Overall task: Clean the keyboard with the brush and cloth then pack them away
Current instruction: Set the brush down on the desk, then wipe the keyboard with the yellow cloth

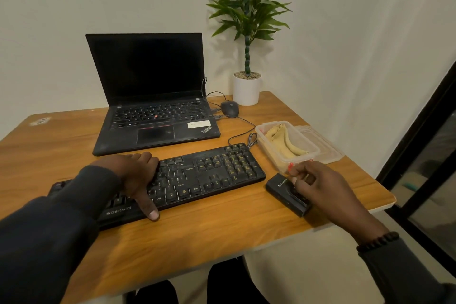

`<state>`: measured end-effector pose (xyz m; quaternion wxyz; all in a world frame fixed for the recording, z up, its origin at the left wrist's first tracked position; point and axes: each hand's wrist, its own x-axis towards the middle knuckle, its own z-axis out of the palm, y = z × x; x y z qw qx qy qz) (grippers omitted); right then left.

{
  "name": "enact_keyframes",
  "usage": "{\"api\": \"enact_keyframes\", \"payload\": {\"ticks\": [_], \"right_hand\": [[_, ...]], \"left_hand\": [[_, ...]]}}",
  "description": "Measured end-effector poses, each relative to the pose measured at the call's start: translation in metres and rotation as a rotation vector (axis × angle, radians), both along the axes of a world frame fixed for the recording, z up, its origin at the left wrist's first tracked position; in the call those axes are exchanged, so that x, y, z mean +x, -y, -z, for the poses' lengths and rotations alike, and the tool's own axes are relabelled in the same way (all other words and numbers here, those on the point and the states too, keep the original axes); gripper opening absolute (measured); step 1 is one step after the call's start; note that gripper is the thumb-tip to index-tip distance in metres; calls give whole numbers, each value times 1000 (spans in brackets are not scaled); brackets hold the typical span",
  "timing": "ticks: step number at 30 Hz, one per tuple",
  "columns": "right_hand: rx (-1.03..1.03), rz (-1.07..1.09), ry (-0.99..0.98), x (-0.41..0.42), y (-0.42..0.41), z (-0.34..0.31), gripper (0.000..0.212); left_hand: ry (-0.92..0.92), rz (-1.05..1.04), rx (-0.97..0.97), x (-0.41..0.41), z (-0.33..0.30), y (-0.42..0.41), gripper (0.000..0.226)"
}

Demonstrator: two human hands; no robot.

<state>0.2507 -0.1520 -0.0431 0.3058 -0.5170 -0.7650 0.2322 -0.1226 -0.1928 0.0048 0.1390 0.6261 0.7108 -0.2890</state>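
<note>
Resting across the middle of the black keyboard (187,180), the left hand (138,175) lies flat with its fingers over the far edge of the keys and its thumb stretched to the near edge, curled round nothing. The keyboard lies slantwise on the wooden table (197,234), just near of the open laptop (153,96). To the right, the right hand (318,185) hangs above a small black box (288,192) that sits just right of the keyboard's near right corner; its fingers are curled and pinch something small with a red tip, too small to identify. Just beyond that hand stands a clear plastic container (283,155) holding a folded yellow cloth (283,140), its lid (325,148) lying against its right side. A mouse (230,108) and a potted plant (246,32) occupy the far right corner.
</note>
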Motion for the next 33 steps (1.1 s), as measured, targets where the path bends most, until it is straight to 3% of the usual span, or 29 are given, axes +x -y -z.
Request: {"api": "enact_keyframes", "payload": {"ticks": [4,7,10,12,16,18,23,33], "right_hand": [[159,84,-77,-10,-10,-18,10],[166,154,-126,-25,-33,-32,7],[171,234,-21,-42,-68,-30,7],[210,315,163,-49,-90,-26,8],[196,335,642,-52,-109,-24,8],[160,289,774,-54,-113,-22,12],[5,268,767,-60,-122,-23,19],[91,295,876,-72,-118,-21,30]], "left_hand": [[134,3,-30,0,-2,-2,155],[302,46,87,15,2,-8,161],[411,106,271,41,10,-19,163],[444,112,330,60,15,-27,151],[415,140,344,84,20,-41,140],[367,158,315,91,21,-45,140],[328,157,261,91,21,-54,137],[318,139,233,87,24,-58,142]]}}
